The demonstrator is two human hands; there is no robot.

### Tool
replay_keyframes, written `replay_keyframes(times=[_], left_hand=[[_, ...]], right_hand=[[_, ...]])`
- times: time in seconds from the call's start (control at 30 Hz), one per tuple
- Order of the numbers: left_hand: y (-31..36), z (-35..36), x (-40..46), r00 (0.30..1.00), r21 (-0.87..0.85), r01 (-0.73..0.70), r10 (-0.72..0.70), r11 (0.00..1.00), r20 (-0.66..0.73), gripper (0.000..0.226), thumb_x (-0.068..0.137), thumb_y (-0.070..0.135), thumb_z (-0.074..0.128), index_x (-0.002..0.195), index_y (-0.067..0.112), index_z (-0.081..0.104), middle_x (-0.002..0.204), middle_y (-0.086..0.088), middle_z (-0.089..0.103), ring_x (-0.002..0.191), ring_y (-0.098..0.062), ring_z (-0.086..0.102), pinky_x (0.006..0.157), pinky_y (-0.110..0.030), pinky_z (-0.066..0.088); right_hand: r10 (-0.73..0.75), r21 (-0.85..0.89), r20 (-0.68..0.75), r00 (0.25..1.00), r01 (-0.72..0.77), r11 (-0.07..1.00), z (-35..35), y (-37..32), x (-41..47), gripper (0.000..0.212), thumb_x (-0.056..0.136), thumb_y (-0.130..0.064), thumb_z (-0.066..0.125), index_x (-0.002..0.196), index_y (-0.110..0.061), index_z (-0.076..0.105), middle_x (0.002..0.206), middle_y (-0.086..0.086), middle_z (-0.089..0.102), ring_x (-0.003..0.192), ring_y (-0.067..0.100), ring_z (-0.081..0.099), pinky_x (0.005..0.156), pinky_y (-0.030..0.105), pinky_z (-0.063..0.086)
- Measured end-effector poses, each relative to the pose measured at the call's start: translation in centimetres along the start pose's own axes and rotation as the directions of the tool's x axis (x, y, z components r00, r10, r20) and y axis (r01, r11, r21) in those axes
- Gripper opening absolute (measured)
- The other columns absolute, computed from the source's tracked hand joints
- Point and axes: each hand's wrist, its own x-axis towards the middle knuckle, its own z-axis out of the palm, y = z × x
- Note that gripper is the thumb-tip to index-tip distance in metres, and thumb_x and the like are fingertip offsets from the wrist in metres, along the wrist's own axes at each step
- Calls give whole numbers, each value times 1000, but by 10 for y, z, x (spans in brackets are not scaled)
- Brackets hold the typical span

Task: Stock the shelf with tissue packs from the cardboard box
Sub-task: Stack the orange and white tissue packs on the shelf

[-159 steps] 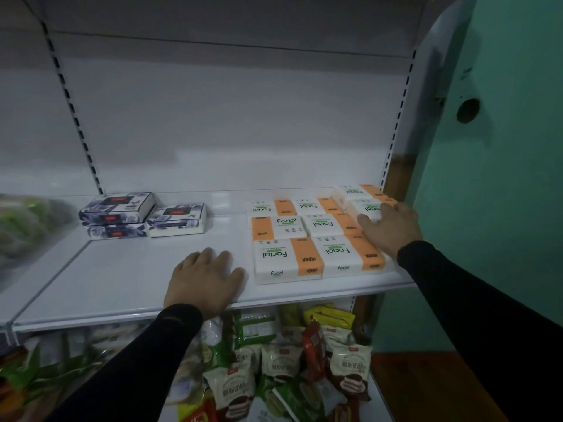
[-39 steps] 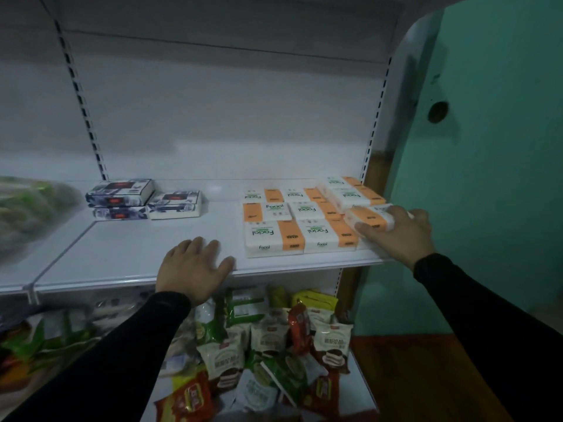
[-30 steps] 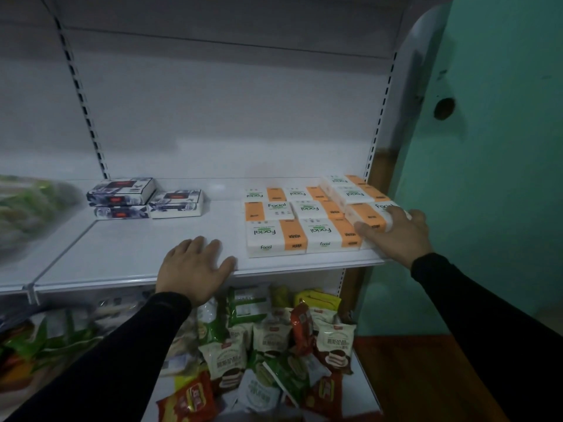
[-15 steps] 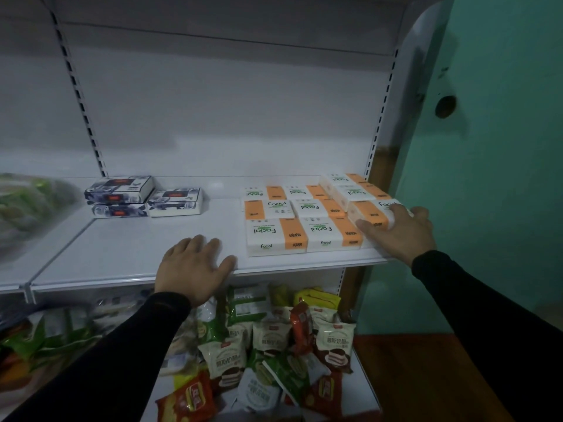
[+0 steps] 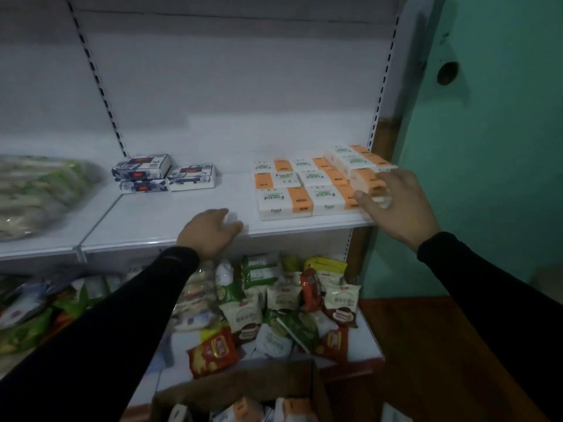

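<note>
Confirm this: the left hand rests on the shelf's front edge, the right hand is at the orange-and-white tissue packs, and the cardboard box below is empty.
Not quite. The head view shows the cardboard box is not empty: tissue packs lie inside. The rest holds: left hand on the shelf edge, right hand at the orange-and-white packs.

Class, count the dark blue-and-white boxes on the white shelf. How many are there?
3. Two are stacked, upper box on lower box, and a single box stands just right of them. Others behind may be hidden.

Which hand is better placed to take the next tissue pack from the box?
Probably the left hand: it only rests on the shelf edge, above the box. The right hand is at a pack.
</note>
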Motion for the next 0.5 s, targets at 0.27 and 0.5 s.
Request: replay_keyframes(times=[0.27,0.5], left_hand=[[-2,16,-114,996,-255,-72,55,964,-73,48,95,49,49,135,23,52,138,2,54,123,-17,52,100,-29,42],[-36,94,-181,987,-224,18,18,974,162,42,95,42,53,131,21,57,131,-1,59,114,-16,57,84,-21,39]], right_hand=[[-188,190,211,959,149,971,37,-35,-119,57,92,-52,56,135,-14,52,143,7,41,134,17,36,106,17,21],[-79,202,508,858,-30,979,116,-19,-225,53,95,-50,51,139,-21,48,147,0,39,133,15,39,105,25,35]])
